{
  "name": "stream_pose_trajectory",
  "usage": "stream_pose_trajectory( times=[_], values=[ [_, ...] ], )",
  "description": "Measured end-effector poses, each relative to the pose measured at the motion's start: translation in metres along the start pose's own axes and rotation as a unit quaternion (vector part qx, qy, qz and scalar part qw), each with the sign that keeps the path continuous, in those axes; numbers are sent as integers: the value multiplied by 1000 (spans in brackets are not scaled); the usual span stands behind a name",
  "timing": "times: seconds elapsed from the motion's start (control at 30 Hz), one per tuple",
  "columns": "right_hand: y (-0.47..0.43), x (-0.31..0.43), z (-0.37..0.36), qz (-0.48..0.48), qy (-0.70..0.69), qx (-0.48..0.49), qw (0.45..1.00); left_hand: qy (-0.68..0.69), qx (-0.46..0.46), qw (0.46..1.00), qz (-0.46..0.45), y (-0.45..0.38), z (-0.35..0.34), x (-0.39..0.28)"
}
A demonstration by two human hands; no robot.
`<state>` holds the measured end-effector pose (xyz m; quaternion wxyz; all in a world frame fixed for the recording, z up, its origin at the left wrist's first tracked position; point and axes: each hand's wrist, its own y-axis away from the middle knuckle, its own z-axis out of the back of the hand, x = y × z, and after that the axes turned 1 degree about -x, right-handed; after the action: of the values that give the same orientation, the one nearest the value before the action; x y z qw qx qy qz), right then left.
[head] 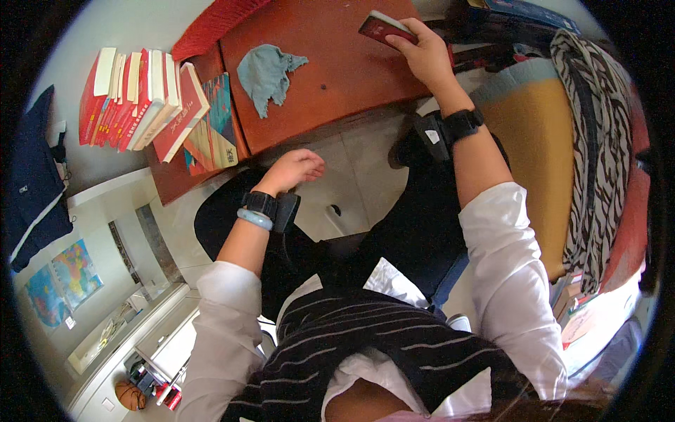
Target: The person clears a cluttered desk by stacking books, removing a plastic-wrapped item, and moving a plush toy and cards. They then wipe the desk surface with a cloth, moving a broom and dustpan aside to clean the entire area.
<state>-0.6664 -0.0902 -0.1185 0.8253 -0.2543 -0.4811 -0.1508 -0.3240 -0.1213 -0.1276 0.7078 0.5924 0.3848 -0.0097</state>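
My right hand (424,50) is shut on a dark red rectangular object (384,29) with a pale edge, perhaps a small book or cased phone, above the far right part of a reddish-brown wooden table (337,100). My left hand (298,169) is held in front of the table's near edge, its fingers loosely curled, with nothing seen in it. A crumpled grey-blue cloth (266,76) with frayed edges lies on the table, beyond my left hand. Each wrist has a black strap with a black device; a pale bangle (254,219) is on the left one.
Red and white books (132,100) stand in a row at the table's left, one leaning, beside a colourful booklet (216,132). Red knitted fabric (211,26) lies at the far left. To the right are a yellow-brown cushioned surface (527,158) and zebra-patterned cloth (596,158).
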Motion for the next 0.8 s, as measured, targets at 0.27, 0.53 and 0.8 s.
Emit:
stream_pose_trajectory(
  times=[0.27,0.53,0.8],
  values=[
    [69,6,3,-154,-148,-63,975,512,-108,851,35,-107,-28,69],
    [76,3,-11,-116,-20,-16,993,706,-81,701,-66,-194,-70,56],
    [73,15,-4,-181,-27,25,983,580,-84,775,-236,-245,-73,97]
  ],
)
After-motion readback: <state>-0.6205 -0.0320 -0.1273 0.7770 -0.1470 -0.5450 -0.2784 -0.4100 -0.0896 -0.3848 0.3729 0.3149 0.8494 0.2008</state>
